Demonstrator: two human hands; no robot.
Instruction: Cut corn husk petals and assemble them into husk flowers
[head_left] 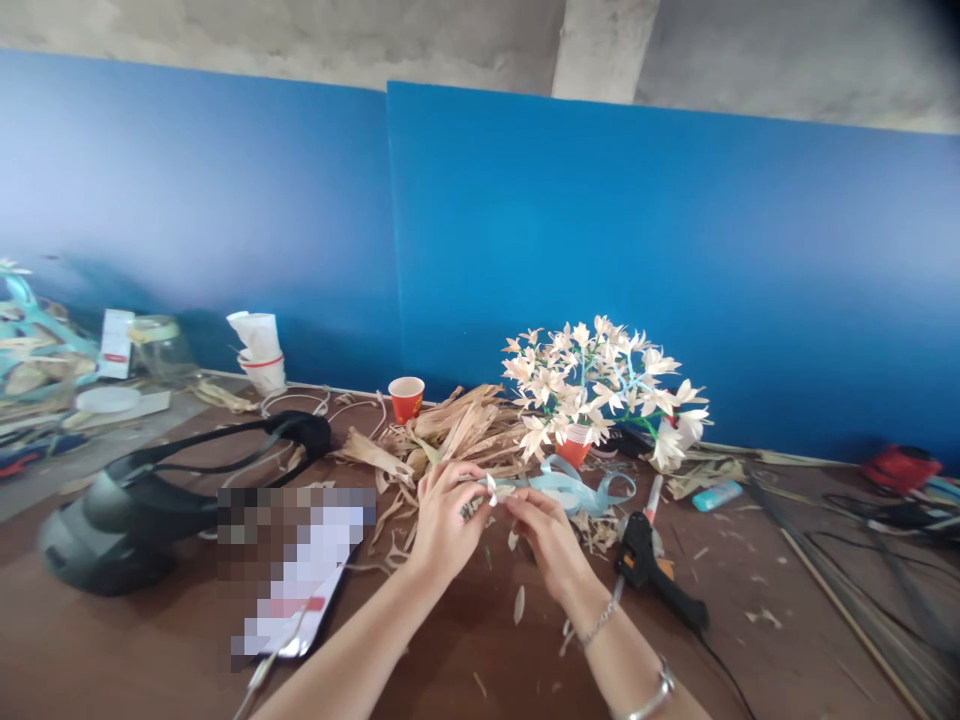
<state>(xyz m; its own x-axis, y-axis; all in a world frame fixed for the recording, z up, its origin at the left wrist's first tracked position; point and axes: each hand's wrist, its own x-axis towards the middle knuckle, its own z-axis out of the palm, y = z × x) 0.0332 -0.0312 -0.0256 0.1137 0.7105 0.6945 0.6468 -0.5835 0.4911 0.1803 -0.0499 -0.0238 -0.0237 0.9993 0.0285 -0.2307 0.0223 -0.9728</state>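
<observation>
Over the middle of the table, my left hand (448, 510) is closed, its thumb and forefinger pinching a small pale flower (493, 489) that looks made of dried husk. My right hand (546, 530) meets it from the right, its thumb and forefinger pinched on a pale petal at the flower's side. The fingers partly hide where petal and flower join. Behind my hands lies a loose light-blue ribbon (581, 490). A bunch of finished pale flowers (585, 375) on green stems stands in an orange paper cup (573, 446).
To the right lies a black glue gun (651, 570) with its cord. Dried corn husks (465, 430) are heaped at the back beside a red paper cup (406, 400). A phone (304, 590) and a black headset (127, 520) occupy the left. Petal scraps litter the brown table (750, 640).
</observation>
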